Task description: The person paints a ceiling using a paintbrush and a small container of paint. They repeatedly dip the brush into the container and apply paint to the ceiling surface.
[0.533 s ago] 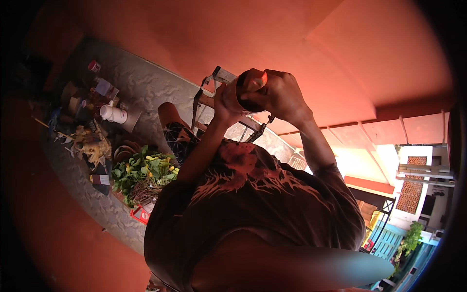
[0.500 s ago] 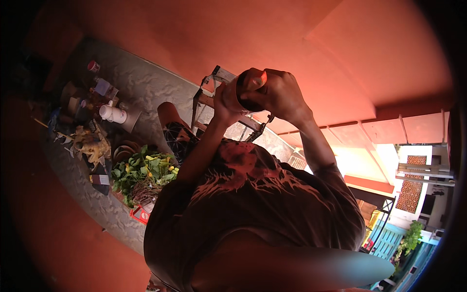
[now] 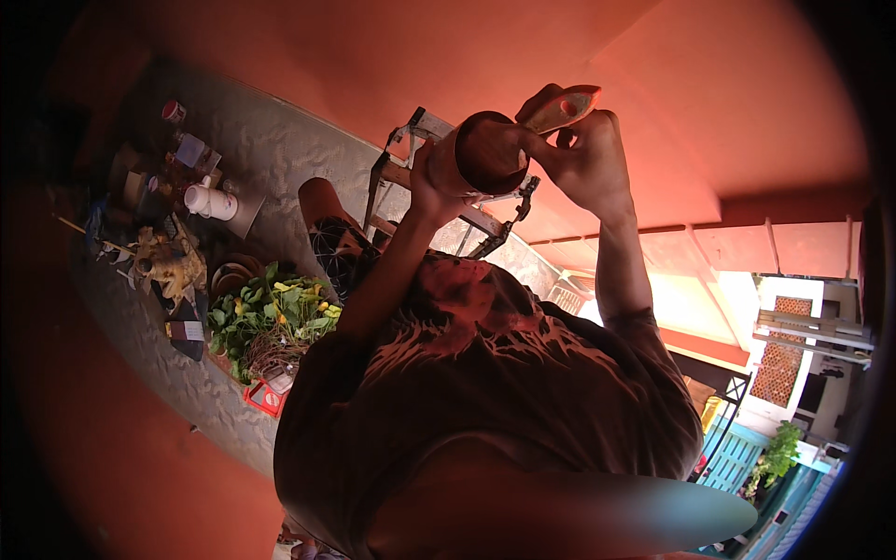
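My left hand (image 3: 431,194) is wrapped round the side of a paint can (image 3: 457,168), tilted so that its dark round mouth shows. A paintbrush (image 3: 562,108) is pinched in the fingers of my right hand (image 3: 593,166). The brush's flat handle, with a hole near its end, points up and right. Its bristle end lies at the can's mouth, over the right side of the rim. Just behind the can stands a stepladder (image 3: 397,175) with a metal frame, partly hidden by my hands and the can.
A reddish-orange wall (image 3: 373,56) rises close in front. Down on the floor (image 3: 289,154) at the left lie a white jug (image 3: 211,202), a heap of leafy greens (image 3: 271,313), a red crate (image 3: 266,399) and assorted clutter. A blue-green gate (image 3: 737,457) is at the right.
My right hand has moved up and right, drawing the brush partly out of the can. The can's mouth now shows more fully. My left hand keeps its hold.
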Motion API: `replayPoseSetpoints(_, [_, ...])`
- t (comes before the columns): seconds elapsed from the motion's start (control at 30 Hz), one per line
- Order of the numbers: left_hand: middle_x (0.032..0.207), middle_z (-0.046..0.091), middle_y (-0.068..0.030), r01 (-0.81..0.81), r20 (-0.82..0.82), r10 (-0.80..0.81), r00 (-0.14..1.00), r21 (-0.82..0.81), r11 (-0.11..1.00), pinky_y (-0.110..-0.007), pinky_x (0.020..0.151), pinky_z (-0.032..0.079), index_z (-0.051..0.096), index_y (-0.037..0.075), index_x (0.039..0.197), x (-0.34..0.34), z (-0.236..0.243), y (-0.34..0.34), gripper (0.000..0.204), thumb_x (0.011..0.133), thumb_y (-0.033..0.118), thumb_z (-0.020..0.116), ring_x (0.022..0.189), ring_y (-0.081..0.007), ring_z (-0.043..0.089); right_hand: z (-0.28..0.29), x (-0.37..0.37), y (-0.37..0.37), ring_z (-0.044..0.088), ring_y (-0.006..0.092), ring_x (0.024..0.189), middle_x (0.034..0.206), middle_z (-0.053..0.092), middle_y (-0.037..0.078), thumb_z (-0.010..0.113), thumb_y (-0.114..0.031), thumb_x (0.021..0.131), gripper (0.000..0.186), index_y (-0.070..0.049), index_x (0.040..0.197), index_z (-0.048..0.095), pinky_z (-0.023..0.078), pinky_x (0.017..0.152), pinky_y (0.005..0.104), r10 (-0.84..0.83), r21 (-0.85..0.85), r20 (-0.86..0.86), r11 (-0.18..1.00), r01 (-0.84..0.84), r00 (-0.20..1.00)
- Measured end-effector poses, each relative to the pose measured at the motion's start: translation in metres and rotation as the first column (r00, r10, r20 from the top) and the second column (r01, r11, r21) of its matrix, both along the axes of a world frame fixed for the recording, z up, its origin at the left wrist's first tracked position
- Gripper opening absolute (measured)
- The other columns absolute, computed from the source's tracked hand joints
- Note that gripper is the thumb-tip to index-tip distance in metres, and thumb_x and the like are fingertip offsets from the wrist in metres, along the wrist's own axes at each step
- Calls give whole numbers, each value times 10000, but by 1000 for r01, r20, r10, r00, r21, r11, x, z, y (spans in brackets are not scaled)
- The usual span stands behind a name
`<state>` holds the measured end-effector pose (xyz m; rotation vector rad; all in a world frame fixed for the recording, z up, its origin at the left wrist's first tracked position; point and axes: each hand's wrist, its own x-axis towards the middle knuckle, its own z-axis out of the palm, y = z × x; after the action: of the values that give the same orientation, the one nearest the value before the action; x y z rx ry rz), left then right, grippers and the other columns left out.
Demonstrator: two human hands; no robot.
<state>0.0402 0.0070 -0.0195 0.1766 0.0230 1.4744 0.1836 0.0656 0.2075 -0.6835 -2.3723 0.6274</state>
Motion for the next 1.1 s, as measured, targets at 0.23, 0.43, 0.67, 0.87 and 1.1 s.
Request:
replayPoseSetpoints(0.23, [1166, 658, -129, -11, -18, 11, 1000, -11, 1000, -358, 581, 451, 525, 118, 1426, -6, 14, -3, 762, 969, 706, 364, 795, -238, 617, 15, 1, 0, 691, 116, 638, 816, 757, 60, 780, -56, 811, 116, 0, 895, 723, 522, 570, 275, -50, -130, -100, 991, 37, 994])
replayPoseSetpoints(0.43, [1372, 597, -131, 32, 98, -32, 995, 4, 999, -443, 814, 552, 498, 134, 1472, -12, 1, -2, 749, 970, 682, 402, 1167, -301, 621, 1, -6, 4, 691, 138, 616, 779, 737, 66, 754, -46, 818, 123, -41, 935, 717, 522, 557, 285, 38, -47, -26, 998, -39, 999])
replayPoseSetpoints(0.67, [1260, 655, -85, 10, 44, -9, 999, -18, 1000, -410, 693, 549, 543, 150, 1402, -15, -2, 0, 663, 981, 646, 414, 1068, -246, 662, -5, -14, 4, 686, 254, 691, 815, 707, 48, 794, -114, 779, 306, -143, 1076, 724, 543, 573, 368, 167, 394, 109, 898, -197, 980])
replayPoseSetpoints(0.87, [1070, 688, -46, -131, -135, 96, 986, -282, 950, -296, 477, 450, 585, 151, 1280, -3, 35, 0, 553, 994, 592, 415, 819, -175, 681, 14, -6, 11, 676, 235, 711, 837, 687, 33, 807, -128, 776, 342, -144, 1105, 715, 533, 570, 363, 151, 424, 172, 881, -211, 973])
replayPoseSetpoints(1.1, [1032, 688, -57, -126, -117, 94, 989, -312, 942, -285, 433, 439, 591, 138, 1249, -2, 37, 2, 528, 992, 569, 426, 742, -171, 668, 19, -1, 16, 683, 258, 699, 837, 685, 49, 788, -108, 824, 268, -135, 1085, 733, 542, 591, 373, 174, 292, 99, 936, -196, 980])
